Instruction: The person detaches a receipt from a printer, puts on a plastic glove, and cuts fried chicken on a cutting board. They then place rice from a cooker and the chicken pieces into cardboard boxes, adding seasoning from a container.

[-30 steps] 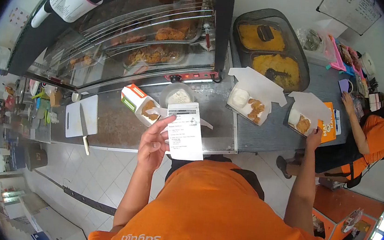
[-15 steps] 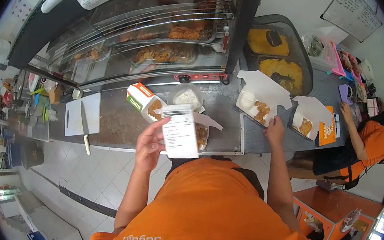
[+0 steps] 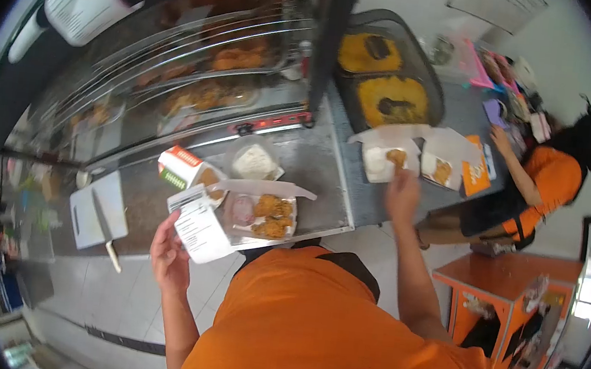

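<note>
My left hand (image 3: pixel 170 254) grips a printed paper receipt (image 3: pixel 202 229) by its left edge, over the counter's front edge. Right of the receipt is an open box (image 3: pixel 236 231) with fried chicken (image 3: pixel 272 214) and a pinkish round item. My right hand (image 3: pixel 403 196) is at the front edge of an open white box (image 3: pixel 377 166) holding rice and a chicken piece; its fingers look closed but are blurred. Beside that box stands another open box (image 3: pixel 429 162) with similar food. A red, white and green carton (image 3: pixel 182 167) and a round tub (image 3: pixel 255 162) sit behind the receipt.
A knife (image 3: pixel 102 218) lies on a white cutting board (image 3: pixel 82 222) at the left. Behind the counter stands a glass food warmer (image 3: pixel 200 128). A dark tray (image 3: pixel 431 76) holds yellow food. At the right, a co-worker (image 3: pixel 552 179) reaches toward the counter.
The view has shifted, and things on the counter appear further left. My left hand has moved the receipt left, uncovering the chicken box. My right hand's box now stands closer to the other box.
</note>
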{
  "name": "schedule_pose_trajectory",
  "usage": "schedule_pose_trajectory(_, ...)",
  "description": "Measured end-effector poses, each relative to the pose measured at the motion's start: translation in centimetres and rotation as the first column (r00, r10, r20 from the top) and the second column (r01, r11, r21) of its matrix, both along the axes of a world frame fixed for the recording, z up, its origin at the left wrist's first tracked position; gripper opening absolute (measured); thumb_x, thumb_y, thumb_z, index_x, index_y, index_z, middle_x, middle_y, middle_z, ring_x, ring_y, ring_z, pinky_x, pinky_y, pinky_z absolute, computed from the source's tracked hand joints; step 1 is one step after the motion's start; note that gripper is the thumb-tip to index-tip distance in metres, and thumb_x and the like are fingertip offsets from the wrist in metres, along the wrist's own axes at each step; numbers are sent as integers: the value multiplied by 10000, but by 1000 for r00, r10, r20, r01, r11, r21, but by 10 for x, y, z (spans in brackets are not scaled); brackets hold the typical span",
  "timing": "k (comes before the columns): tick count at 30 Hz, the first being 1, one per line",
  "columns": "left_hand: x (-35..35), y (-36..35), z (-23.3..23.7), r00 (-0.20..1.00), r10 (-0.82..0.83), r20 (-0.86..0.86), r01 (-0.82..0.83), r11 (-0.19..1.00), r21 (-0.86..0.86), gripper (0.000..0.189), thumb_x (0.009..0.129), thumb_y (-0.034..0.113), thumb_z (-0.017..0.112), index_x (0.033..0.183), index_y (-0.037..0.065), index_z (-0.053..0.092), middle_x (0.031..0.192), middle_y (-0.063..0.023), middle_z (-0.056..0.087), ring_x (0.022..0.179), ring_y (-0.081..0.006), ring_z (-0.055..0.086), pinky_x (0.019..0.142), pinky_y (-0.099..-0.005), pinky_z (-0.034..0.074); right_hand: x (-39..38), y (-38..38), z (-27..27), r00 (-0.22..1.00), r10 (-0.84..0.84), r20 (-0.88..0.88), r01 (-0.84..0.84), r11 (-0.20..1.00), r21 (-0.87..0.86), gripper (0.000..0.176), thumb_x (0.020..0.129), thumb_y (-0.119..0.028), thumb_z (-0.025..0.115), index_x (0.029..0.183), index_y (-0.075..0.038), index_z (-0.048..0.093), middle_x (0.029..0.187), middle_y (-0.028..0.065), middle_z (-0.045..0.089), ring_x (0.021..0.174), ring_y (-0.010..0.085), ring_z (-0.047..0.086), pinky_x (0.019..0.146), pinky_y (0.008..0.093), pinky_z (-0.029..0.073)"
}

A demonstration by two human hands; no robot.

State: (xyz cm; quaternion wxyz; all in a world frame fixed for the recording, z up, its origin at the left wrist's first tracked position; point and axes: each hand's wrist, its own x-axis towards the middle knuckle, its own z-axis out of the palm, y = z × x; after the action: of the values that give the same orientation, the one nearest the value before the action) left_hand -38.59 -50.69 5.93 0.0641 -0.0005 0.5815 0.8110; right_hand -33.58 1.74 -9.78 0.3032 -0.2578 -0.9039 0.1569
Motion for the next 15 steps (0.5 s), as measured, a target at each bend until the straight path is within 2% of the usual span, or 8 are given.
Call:
schedule_pose_trajectory(1,-2,5,-1,999,-36,4,36,999,13,880,749,331,684,1479,-98,444,1467,-182,517,1174,-201,629,922,-303,607,1,-29,5,976,100,194,-39,954,-297,240,943,-237,672,1037,-16,673,813,159,714,769,383,693,713,467,544)
schedule_pose_trajectory(2,-2,8,-1,999,-34,18,33,999,35,874,753,320,682,1481,-100,439,1461,-186,521,1161,-201,638,911,-307,613,3,-54,-7,926,319,204,-171,833,-527,280,918,-307,712,991,-37,708,811,154,723,746,366,696,687,450,546)
schedule_pose_trajectory(3,-3,10,0,999,-24,31,22,998,53,868,757,309,680,1483,-101,435,1455,-190,525,1148,-201,646,900,-311,618,1,-85,8,769,530,358,-167,707,-688,379,909,-402,724,1026,-42,735,867,172,740,786,372,702,721,439,551)
schedule_pose_trajectory(4,-5,13,2,998,-49,35,46,997,69,861,763,286,673,1488,-105,424,1450,-203,525,1130,-204,665,840,-296,635,1,-108,-4,574,685,448,-306,687,-659,481,902,-468,722,1104,-32,733,916,209,743,851,388,714,775,461,554)
schedule_pose_trajectory(6,-8,10,-1,995,-92,35,90,994,64,864,763,283,670,1490,-108,418,1452,-209,521,1134,-209,669,814,-289,642,3,-158,-21,558,711,429,-392,681,-618,524,931,-481,679,1178,-20,709,940,245,733,910,403,718,823,505,547)
schedule_pose_trajectory(10,-11,10,1,991,-135,21,134,989,63,863,765,272,661,1495,-114,407,1462,-218,510,1147,-223,677,777,-285,656,4,-180,-38,661,661,356,-398,711,-580,275,1003,-200,566,1153,5,671,925,233,739,859,392,733,786,487,569)
schedule_pose_trajectory(13,-9,10,0,990,-140,33,137,987,81,856,768,267,663,1493,-112,410,1472,-225,504,1161,-234,674,795,-305,658,5,-157,-43,734,612,295,-371,725,-580,239,999,-184,584,1111,10,668,882,211,738,742,364,737,716,459,574)
schedule_pose_trajectory(15,-7,10,-4,989,-137,50,131,985,108,853,769,265,666,1492,-110,413,1476,-229,503,1169,-240,672,804,-314,658,-1,-152,-24,714,625,316,-268,661,-701,274,995,-241,594,1073,8,676,909,230,730,837,407,720,770,490,560)
